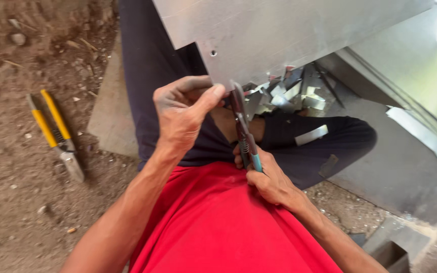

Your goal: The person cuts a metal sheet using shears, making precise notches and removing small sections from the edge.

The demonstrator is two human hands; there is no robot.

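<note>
The left hand [180, 108] pinches the lower edge of a sheet of shiny metal [274, 30] between thumb and curled fingers, close beside the cut, which looks meant to keep the thin sheet from flexing while the blades bite. The right hand [266, 179] is wrapped shut around the teal-tipped handles of a pair of tin snips [244, 129], whose blades point up and away from it to meet the sheet edge just right of the left thumb. Holding the snips nearly upright, close to the body, seems to let the wrist drive the squeeze. Both forearms come in from the bottom of the view, the left one long and angled up, the right one bent sharply at the wrist. Beyond the right hand, a heap of metal offcuts [292, 96] lies on the person's dark trousers. Well to the left of the left hand, yellow-handled snips [56, 134] lie on the dirt ground [16, 202]
</note>
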